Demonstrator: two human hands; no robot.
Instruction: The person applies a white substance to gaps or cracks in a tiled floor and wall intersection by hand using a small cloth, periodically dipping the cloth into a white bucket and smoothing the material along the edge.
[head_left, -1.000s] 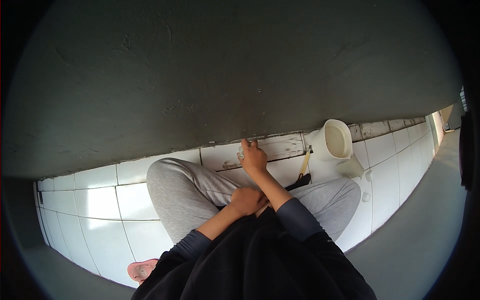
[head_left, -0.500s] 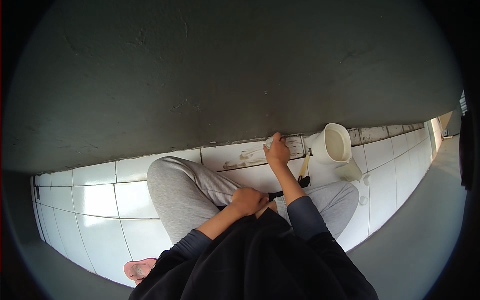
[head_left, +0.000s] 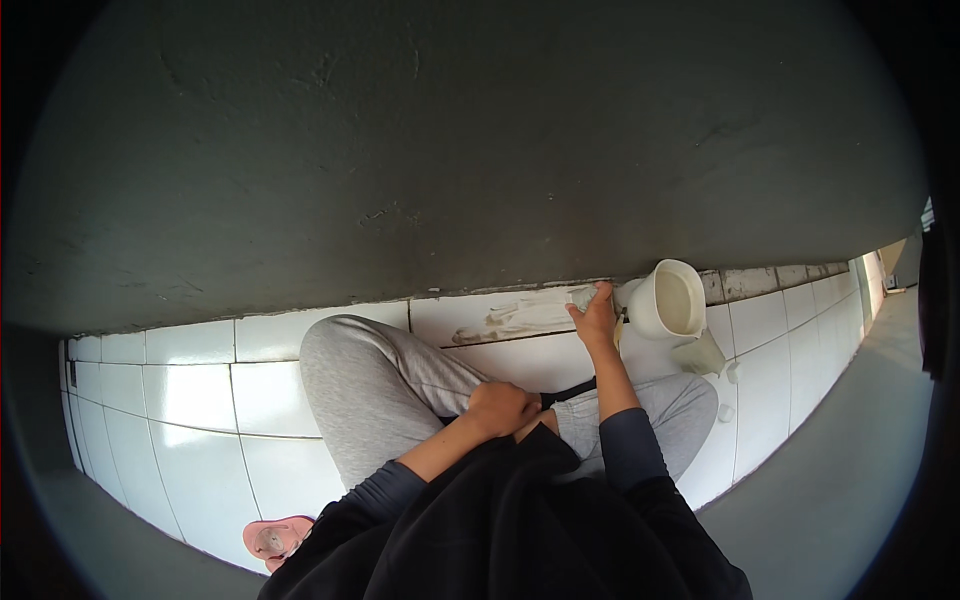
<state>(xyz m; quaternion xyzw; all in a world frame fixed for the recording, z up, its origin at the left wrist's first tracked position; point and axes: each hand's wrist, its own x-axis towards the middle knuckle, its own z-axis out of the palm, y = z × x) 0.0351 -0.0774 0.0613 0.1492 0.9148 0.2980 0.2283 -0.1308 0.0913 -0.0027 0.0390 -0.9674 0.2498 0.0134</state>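
My right hand [head_left: 597, 320] is closed on a small pale wad [head_left: 580, 297], perhaps a cloth or sponge. It presses this on the white tile strip along the foot of the dark wall. Left of the wad, a brownish wet smear [head_left: 505, 318] spreads over the tile. Just right of this hand stands a white tub [head_left: 672, 303] with cloudy liquid inside. Over my lap my left hand [head_left: 500, 408] is curled closed, its fingertips hidden. My right hand and forearm mostly cover a yellowish-handled tool beside the tub.
A dark grey wall [head_left: 450, 150] rises along the far side. Right of my knee lie a translucent, pale container [head_left: 700, 353] and small whitish bits [head_left: 726, 412]. A pink cap-like thing [head_left: 275, 540] rests at lower left on the white tiled floor [head_left: 280, 480].
My right hand has slid rightward along the tile strip, toward the tub, with the pale wad. It now hides most of the yellowish-handled tool. My left hand stays on my lap.
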